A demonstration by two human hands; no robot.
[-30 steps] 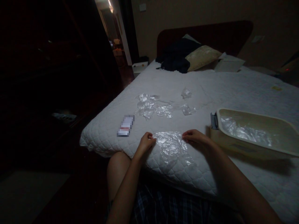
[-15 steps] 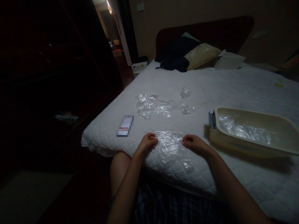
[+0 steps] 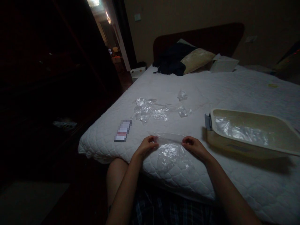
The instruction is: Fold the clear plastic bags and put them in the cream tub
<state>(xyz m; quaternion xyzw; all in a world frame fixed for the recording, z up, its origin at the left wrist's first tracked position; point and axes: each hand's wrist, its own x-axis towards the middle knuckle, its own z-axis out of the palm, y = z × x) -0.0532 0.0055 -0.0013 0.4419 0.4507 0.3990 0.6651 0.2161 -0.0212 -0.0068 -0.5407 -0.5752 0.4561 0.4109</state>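
A clear plastic bag [image 3: 168, 153] is stretched between my two hands at the near edge of the bed. My left hand [image 3: 148, 144] pinches its upper left corner, thumb and fingers pressed together. The upper right corner is pinched by my right hand [image 3: 192, 147]. Its top edge runs almost straight between them, while the lower part hangs crumpled over the white quilted bed cover [image 3: 150, 168]. Beyond my hands lie several crumpled clear plastic bags [image 3: 143, 111], with two smaller clear pieces [image 3: 184, 111] to their right.
To the right stands a cream plastic bin [image 3: 243, 148] with a grey latch, holding clear plastic. A pixelated phone-shaped object [image 3: 123, 131] lies on the left. Dark cloth [image 3: 172, 59], a tan pillow [image 3: 199, 60] and a white box [image 3: 224, 64] sit near the headboard [image 3: 199, 37].
The bag's upper part has smoothed into a flat band between my hands. Both hands keep their pinch. The view has shifted slightly, moving the surroundings a little left and down.
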